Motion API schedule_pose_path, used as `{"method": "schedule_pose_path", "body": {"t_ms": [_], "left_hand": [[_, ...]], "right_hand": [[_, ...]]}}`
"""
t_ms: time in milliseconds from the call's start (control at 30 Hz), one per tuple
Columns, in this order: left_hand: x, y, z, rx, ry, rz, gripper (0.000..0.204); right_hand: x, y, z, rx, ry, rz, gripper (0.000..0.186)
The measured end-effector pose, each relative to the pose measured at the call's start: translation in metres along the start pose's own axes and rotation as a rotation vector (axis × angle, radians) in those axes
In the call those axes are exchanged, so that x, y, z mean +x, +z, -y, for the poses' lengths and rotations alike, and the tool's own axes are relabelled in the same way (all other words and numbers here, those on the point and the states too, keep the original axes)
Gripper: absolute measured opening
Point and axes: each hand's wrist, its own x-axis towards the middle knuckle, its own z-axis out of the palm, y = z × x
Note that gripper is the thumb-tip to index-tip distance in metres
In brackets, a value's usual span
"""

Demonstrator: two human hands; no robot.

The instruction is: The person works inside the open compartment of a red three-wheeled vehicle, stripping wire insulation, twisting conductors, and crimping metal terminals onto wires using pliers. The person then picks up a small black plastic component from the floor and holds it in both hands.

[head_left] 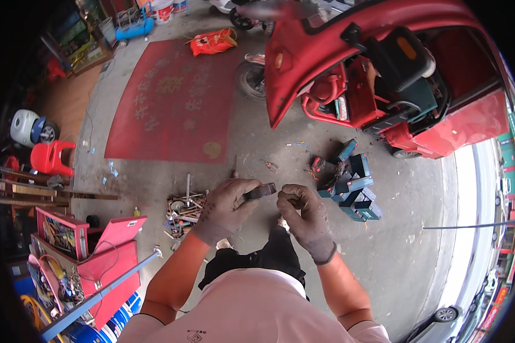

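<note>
My left hand [230,207], in a grey-brown work glove, is closed round a small dark, blocky thing [260,191]. One end of it sticks out between thumb and fingers toward the right; its exact kind does not show. Just to its right, my right hand [306,216], gloved alike, is held up with thumb and fingers curled together in a pinch. Whatever lies between those fingertips is hidden or too small to make out. A short gap separates the two hands, both raised in front of my body above the concrete floor.
Several dark teal batteries [353,186] stand on the floor at right, below a red three-wheeler [383,97] with its door open. Loose tools [184,210] lie left of my legs. Pliers [270,166], a red mat [171,108], a red stool [52,158] and a red tool cabinet [111,268] surround me.
</note>
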Motion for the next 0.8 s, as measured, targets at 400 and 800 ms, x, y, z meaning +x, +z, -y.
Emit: {"method": "schedule_pose_path", "body": {"t_ms": [400, 800], "left_hand": [[0.164, 0.209, -0.170, 0.280, 0.531, 0.192, 0.047], [0.305, 0.371, -0.189, 0.074, 0.445, 0.450, 0.039]], "right_hand": [[-0.011, -0.262, -0.013, -0.115, 0.028, -0.354, 0.023], [0.056, -0.435, -0.093, -0.241, 0.033, -0.536, 0.010]]}}
